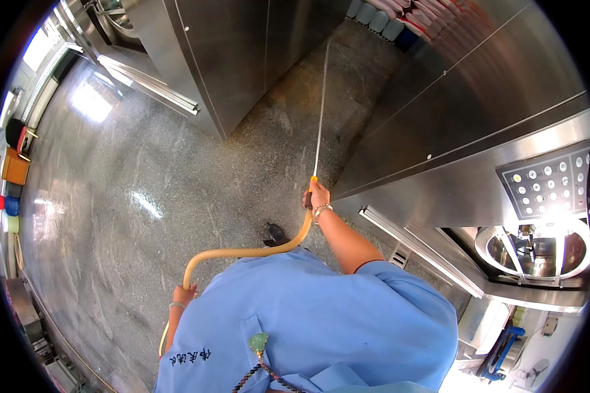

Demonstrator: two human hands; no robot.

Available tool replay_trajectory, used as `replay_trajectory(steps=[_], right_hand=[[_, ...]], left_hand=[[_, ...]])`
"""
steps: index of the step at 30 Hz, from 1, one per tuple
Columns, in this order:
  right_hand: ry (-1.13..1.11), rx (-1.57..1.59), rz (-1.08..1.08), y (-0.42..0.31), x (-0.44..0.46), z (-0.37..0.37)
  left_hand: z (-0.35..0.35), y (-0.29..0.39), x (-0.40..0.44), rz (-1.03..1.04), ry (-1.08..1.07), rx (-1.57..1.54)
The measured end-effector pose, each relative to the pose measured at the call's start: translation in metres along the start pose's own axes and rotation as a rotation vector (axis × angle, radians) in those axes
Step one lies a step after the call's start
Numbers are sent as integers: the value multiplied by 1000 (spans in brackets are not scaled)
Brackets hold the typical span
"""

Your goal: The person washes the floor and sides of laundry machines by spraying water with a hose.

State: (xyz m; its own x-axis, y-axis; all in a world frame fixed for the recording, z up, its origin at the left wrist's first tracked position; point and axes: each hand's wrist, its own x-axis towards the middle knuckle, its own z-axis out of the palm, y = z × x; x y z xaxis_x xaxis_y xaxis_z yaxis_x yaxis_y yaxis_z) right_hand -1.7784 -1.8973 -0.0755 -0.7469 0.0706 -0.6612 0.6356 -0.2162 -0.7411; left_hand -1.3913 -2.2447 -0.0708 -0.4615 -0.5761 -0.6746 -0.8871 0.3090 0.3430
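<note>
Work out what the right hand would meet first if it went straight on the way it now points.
The right hand looks free to follow the water jet above the floor; far ahead it may meet the left steel panel or stacked packs, though depth is unclear.

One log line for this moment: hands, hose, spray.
right hand: gripping yellow-tipped nozzle | left hand: holding tan hose | jet: thin, straight, apparently water, between steel panels

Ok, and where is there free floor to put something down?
The widest bare floor lies between the left-edge orange block and the yellow hose. The lane between the steel panels is narrower, with the water jet in it; packs crowd its far end.
</note>
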Motion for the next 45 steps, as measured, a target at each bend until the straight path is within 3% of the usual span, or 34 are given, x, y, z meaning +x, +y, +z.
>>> replay_trajectory(steps=[10, 25, 45], right_hand=[[115, 56, -104, -10, 8, -21], [279, 178, -155, -9, 13, -29], [190, 236, -86, -6, 4, 9]], left_hand=[[-1, 17, -5, -22, 34, 150], [-5, 29, -7, -13, 12, 97], [-11, 14, -4, -22, 7, -36]])
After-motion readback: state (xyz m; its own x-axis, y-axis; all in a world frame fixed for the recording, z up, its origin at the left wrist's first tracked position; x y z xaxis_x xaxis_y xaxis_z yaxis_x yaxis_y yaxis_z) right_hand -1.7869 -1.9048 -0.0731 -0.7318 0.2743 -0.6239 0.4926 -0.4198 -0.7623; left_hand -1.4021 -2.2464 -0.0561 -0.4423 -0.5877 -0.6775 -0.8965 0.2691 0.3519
